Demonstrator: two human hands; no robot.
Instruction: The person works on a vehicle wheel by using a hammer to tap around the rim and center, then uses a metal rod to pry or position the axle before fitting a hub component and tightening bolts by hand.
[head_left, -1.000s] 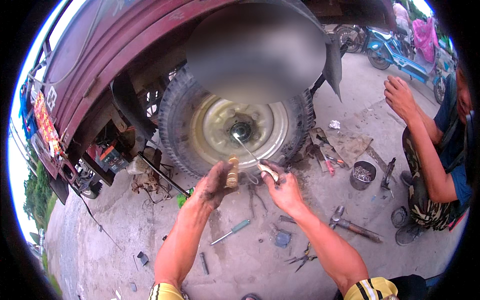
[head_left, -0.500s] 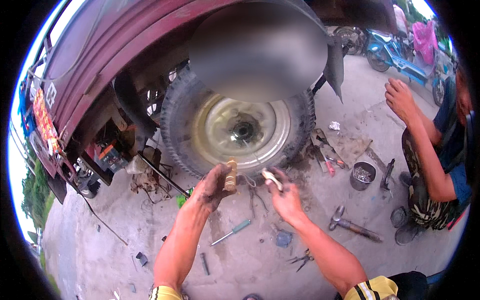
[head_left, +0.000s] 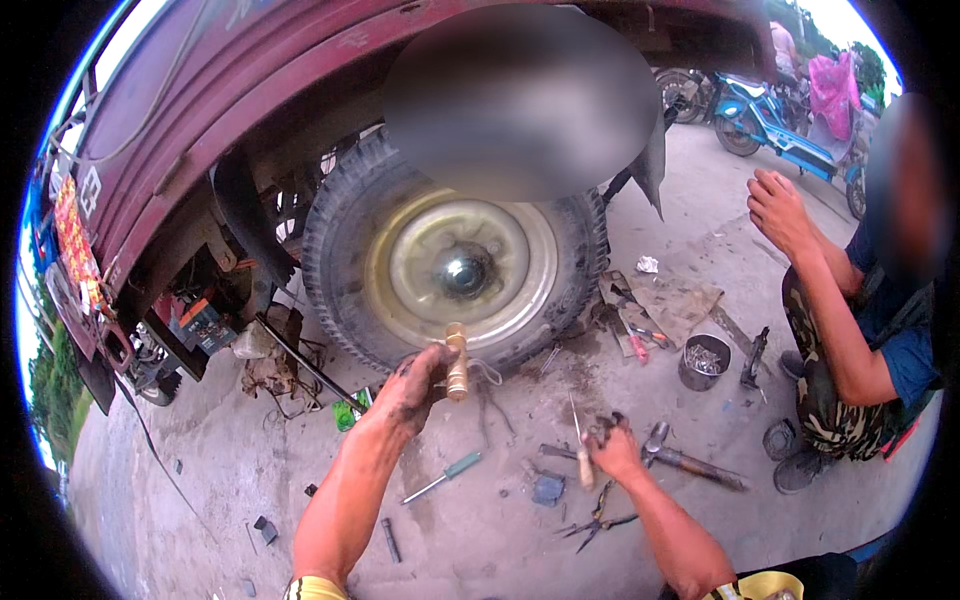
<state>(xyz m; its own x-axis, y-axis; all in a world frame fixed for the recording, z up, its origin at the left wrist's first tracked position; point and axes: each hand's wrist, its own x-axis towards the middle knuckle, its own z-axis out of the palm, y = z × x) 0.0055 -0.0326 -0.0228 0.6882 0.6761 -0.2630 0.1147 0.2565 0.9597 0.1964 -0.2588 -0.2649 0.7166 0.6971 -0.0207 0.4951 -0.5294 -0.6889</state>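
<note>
Upright in my left hand (head_left: 412,385) is a gold-coloured ribbed cylinder (head_left: 457,365), its kind unclear, held between thumb and fingers in front of the tyre (head_left: 335,290). A pale cord loop (head_left: 487,373) shows beside it. My right hand (head_left: 613,447) is low over the ground, its blackened fingers curled at a thin awl (head_left: 585,465) with a wooden handle; the grip is partly hidden. Just below that hand lie open pliers (head_left: 598,522), and to its right a hammer (head_left: 700,465). The wheel's pale rim (head_left: 455,265) has a shiny round hub.
A red vehicle body (head_left: 200,120) overhangs the wheel. A screwdriver (head_left: 442,477), a blue-grey block (head_left: 548,488) and a metal bar (head_left: 390,540) lie on the concrete. At right, a tin of small metal parts (head_left: 703,362) stands near a crouching person (head_left: 835,330). Scooters (head_left: 775,130) stand behind.
My right hand has moved down and right from near the wheel to the awl; the whitish thing at its fingers no longer shows there. My left hand still holds the cylinder. The view has shifted slightly.
</note>
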